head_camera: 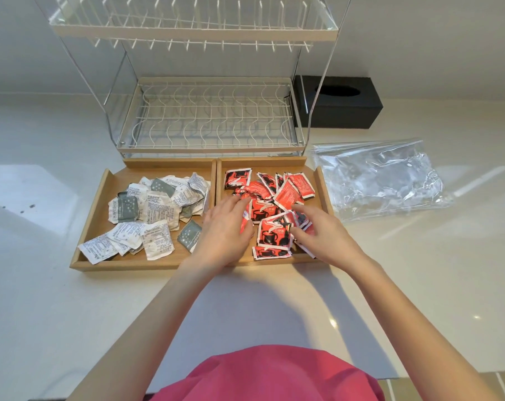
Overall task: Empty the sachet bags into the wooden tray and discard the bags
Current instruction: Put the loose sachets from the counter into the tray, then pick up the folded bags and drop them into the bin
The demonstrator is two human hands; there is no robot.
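Observation:
A wooden tray (170, 263) with two compartments lies on the counter in front of me. Its left compartment holds several white and grey-green sachets (147, 209). Its right compartment holds several red and black sachets (274, 204). My left hand (225, 230) rests flat over the divider, fingers spread, touching the red pile's left edge. At the pile's right side, the spread fingers of my right hand (320, 233) lie on the sachets. Neither hand grips anything. An empty clear plastic bag (384, 178) lies flat to the right of the tray.
A two-tier wire dish rack (210, 120) in a clear frame stands just behind the tray. A black tissue box (343, 102) sits at the back right against the wall. The counter's front edge runs near my pink shirt.

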